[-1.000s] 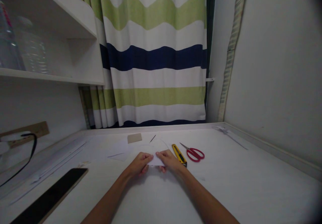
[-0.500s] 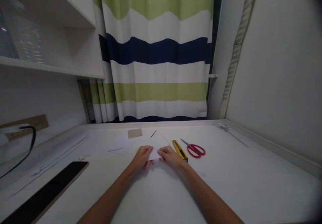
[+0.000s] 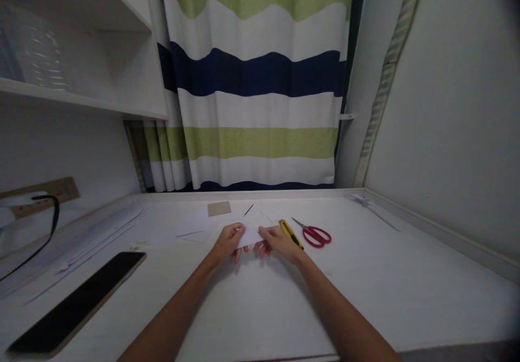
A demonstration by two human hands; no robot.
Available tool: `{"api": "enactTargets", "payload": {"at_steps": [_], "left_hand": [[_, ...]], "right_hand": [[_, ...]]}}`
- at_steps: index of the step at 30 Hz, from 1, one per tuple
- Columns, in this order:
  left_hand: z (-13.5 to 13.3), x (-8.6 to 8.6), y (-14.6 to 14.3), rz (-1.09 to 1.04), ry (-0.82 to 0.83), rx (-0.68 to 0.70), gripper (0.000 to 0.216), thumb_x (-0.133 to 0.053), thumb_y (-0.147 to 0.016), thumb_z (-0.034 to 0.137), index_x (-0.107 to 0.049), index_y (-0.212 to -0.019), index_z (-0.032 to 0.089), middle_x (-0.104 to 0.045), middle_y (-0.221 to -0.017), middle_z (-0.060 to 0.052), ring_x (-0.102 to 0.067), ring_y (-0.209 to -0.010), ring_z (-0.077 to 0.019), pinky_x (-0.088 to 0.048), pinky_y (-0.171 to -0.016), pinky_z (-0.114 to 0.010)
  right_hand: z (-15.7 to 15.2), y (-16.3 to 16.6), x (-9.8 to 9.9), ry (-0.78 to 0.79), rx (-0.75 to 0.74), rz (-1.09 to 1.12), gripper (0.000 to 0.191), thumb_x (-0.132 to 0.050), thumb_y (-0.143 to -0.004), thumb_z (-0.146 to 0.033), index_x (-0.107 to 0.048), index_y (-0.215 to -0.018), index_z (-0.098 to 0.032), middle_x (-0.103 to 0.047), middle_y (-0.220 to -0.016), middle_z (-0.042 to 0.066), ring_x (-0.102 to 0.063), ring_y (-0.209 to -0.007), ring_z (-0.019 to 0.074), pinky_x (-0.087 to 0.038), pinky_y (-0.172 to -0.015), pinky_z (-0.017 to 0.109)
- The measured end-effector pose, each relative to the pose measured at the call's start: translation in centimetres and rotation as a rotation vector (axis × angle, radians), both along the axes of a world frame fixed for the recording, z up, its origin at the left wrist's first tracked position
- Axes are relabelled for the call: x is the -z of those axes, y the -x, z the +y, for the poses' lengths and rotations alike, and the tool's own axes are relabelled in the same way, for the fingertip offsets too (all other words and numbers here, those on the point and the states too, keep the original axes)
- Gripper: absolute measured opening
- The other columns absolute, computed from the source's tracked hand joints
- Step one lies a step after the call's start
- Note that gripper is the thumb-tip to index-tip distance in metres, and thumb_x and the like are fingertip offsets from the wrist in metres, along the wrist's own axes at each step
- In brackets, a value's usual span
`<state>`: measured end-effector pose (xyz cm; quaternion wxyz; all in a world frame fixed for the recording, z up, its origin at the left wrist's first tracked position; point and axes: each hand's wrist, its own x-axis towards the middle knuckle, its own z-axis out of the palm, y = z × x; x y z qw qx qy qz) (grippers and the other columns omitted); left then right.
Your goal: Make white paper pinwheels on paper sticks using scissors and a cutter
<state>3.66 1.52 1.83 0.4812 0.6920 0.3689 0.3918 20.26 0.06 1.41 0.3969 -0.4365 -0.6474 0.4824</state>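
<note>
A small piece of white paper [image 3: 251, 237] is held between my two hands, just above the white table. My left hand [image 3: 228, 243] pinches its left edge, thumb on top and fingers beneath. On the right edge, my right hand [image 3: 278, 241] grips the paper the same way, with fingertips curling below it. Close beside my right hand lies a yellow utility knife [image 3: 290, 233]. Scissors with red handles [image 3: 316, 235] rest to the right of the knife, blades pointing away to the left.
Behind my hands lie a grey-beige card [image 3: 219, 208] and a thin dark stick [image 3: 248, 209]. A black tablet-like slab [image 3: 81, 302] lies at the left. Paper scraps [image 3: 359, 199] sit at the back right. A striped curtain [image 3: 260, 140] hangs behind the table [image 3: 252, 308]; a shelf [image 3: 81, 99] juts out upper left.
The view has tipped slightly downward, showing more of the table's front edge. My right hand's lower fingers have spread out below the paper. Both hands still hold it.
</note>
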Motion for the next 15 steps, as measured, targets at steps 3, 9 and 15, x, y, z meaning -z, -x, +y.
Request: {"api": "enactTargets", "payload": {"at_steps": [3, 9, 15], "left_hand": [[-0.3, 0.1, -0.6, -0.009, -0.006, 0.03, 0.031, -0.041, -0.072, 0.046, -0.041, -0.07, 0.015, -0.056, -0.045, 0.003, -0.048, -0.027, -0.0101, -0.027, -0.025, -0.017], [-0.2, 0.7, -1.2, 0.002, -0.012, 0.002, 0.034, -0.038, -0.073, 0.048, -0.041, -0.066, 0.015, -0.054, -0.042, 0.003, -0.049, -0.027, -0.0108, -0.028, -0.025, -0.017], [-0.3, 0.6, -1.2, 0.046, -0.01, -0.017, 0.036, -0.036, -0.074, 0.047, -0.044, -0.063, 0.015, -0.05, -0.036, 0.003, -0.044, -0.023, -0.0105, -0.026, -0.024, -0.018]], "right_hand": [[-0.3, 0.7, 0.2, -0.029, -0.05, -0.056, 0.038, -0.038, -0.077, -0.039, -0.049, -0.051, -0.012, -0.045, -0.037, -0.003, -0.036, -0.031, 0.0049, -0.025, -0.036, 0.018], [-0.3, 0.7, 0.3, -0.1, -0.008, -0.136, 0.032, -0.04, -0.077, -0.03, -0.045, -0.049, -0.014, -0.04, -0.038, -0.006, -0.029, -0.033, 0.0041, -0.021, -0.036, 0.018], [-0.7, 1.3, 0.1, -0.112, -0.034, -0.153, 0.028, -0.039, -0.078, -0.031, -0.046, -0.055, -0.014, -0.039, -0.041, -0.006, -0.031, -0.036, 0.0049, -0.022, -0.037, 0.018]]}}
